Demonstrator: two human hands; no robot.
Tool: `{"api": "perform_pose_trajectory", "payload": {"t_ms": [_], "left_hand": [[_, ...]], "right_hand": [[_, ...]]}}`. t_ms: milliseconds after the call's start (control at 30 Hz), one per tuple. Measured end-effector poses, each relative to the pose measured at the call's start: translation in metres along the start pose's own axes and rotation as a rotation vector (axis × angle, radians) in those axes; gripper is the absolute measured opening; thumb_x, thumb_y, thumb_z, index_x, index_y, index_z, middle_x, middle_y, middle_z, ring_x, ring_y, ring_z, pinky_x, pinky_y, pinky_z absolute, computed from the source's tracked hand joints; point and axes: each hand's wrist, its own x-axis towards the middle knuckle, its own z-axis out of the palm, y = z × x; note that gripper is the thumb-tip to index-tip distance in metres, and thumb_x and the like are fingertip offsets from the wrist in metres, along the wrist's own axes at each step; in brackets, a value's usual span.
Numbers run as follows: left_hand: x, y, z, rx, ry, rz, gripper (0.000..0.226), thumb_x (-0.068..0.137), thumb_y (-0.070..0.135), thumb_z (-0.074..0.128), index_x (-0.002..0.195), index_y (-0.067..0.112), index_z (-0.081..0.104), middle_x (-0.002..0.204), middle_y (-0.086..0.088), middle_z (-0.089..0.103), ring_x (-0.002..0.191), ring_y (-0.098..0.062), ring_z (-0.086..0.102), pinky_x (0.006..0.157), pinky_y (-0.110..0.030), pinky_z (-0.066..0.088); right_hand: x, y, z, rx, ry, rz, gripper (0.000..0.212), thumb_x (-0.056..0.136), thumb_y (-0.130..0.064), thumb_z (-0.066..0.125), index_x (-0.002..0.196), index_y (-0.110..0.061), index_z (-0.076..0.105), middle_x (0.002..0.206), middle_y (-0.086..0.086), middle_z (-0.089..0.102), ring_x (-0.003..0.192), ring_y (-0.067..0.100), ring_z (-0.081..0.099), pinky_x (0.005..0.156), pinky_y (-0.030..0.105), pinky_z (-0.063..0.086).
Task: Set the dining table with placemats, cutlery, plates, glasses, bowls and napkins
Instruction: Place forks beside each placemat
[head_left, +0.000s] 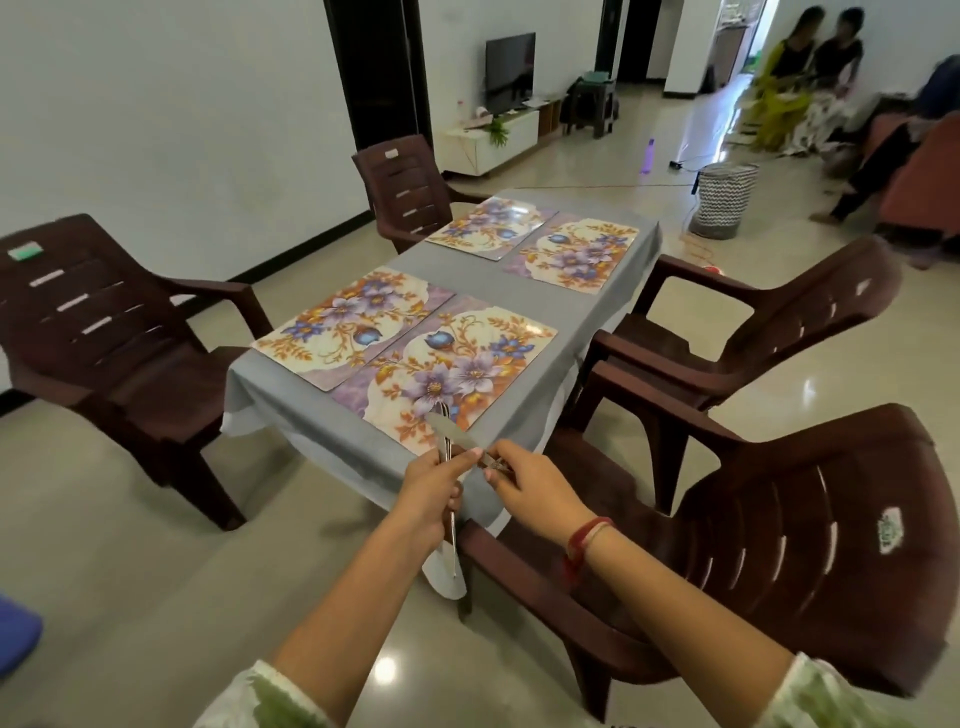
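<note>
Grey cloth covers the surface (519, 283), ringed by brown plastic chairs (119, 332) on a glossy floor (130, 597). Head view: we see four floral placemats laid in two pairs. The near-left placemat (353, 317) lies edge to edge with the near-right placemat (467, 358), and the far-left placemat (491, 228) with the far-right placemat (576, 254). Our left hand (431, 499) hovers at the near edge, fingers curled round a bundle of cutlery (453, 545). A knife blade (451, 435) rises above that hand over the near-right placemat, and the handles hang below it. Our right hand (535, 493), just beside the left, pinches the end of one piece between thumb and forefinger; which piece, we cannot tell. A red thread band (584, 540) circles the right wrist.
</note>
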Motion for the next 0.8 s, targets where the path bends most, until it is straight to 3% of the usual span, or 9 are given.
{"api": "perform_pose_trajectory", "payload": {"t_ms": [200,300,400,533,667,800], "left_hand": [[-0.003,-0.002,0.068,-0.014,0.018,0.062,0.012,0.087,0.009,0.066,0.083,0.013,0.056,0.048,0.008,0.047,0.035,-0.002,0.027,0.032,-0.014,0.022],[0.000,-0.010,0.113,-0.052,0.047,0.044,0.011,0.089,0.009,0.065,0.084,0.012,0.055,0.043,0.010,0.046,0.033,-0.001,0.028,0.031,-0.014,0.023],[0.006,-0.013,0.147,-0.089,0.106,0.030,0.017,0.089,0.010,0.065,0.079,0.013,0.052,0.044,0.009,0.044,0.033,-0.001,0.027,0.031,-0.014,0.023],[0.017,-0.010,0.171,-0.151,0.191,0.010,0.020,0.087,0.011,0.067,0.077,0.014,0.050,0.057,0.003,0.039,0.033,-0.001,0.026,0.031,-0.014,0.022],[0.029,-0.004,0.180,-0.192,0.236,-0.010,0.015,0.088,0.012,0.066,0.081,0.013,0.053,0.062,0.000,0.040,0.031,-0.001,0.027,0.028,-0.014,0.023],[0.044,0.010,0.185,-0.172,0.255,-0.029,0.010,0.091,0.018,0.061,0.084,0.012,0.060,0.069,0.000,0.056,0.034,-0.002,0.034,0.030,-0.013,0.027]], "right_hand": [[-0.006,0.033,-0.053,0.022,-0.001,0.000,0.013,0.096,-0.022,0.048,0.105,-0.015,0.054,0.088,0.006,0.064,0.079,0.024,0.059,0.069,0.043,0.047],[-0.004,0.061,-0.087,-0.045,-0.043,0.004,0.018,0.096,-0.031,0.047,0.105,-0.017,0.055,0.083,0.002,0.062,0.077,0.022,0.058,0.066,0.038,0.047],[0.003,0.087,-0.113,-0.079,-0.071,0.049,0.025,0.097,-0.039,0.045,0.089,-0.018,0.055,0.069,-0.006,0.053,0.070,0.018,0.053,0.061,0.033,0.041],[0.009,0.113,-0.135,0.045,-0.146,0.088,0.037,0.098,-0.041,0.043,0.089,-0.012,0.063,0.065,-0.009,0.056,0.064,0.012,0.055,0.065,0.030,0.045],[0.023,0.125,-0.141,0.090,-0.151,0.053,0.027,0.097,-0.040,0.045,0.093,-0.015,0.055,0.063,-0.007,0.047,0.057,0.008,0.045,0.052,0.025,0.032],[0.045,0.134,-0.149,0.129,-0.068,0.023,0.021,0.093,-0.039,0.053,0.097,-0.018,0.052,0.065,-0.007,0.049,0.058,0.009,0.047,0.053,0.028,0.033]]}}
